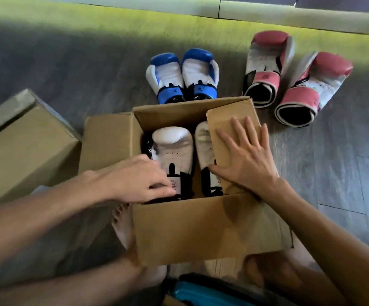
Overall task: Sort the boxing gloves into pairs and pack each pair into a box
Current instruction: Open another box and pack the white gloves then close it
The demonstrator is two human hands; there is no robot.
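An open cardboard box (201, 226) stands on the floor in front of me. Two white gloves with black cuffs lie inside it: the left white glove (173, 146) and the right white glove (203, 142), which the box's right flap (225, 120) partly covers. My left hand (139, 180) reaches into the box, its curled fingers on the left glove's cuff. My right hand (245, 157) lies flat, fingers spread, pressing on the right flap. Beyond the box lie a blue-and-white pair (182, 75) side by side and a pink-and-white pair (289, 78) to the right.
A second cardboard box (22, 151) sits to the left, touching the open box's left flap (110, 140). My bare foot (121, 224) lies beside the open box. A yellow-green mat (135, 25) runs along the far side. Grey plank floor surrounds everything.
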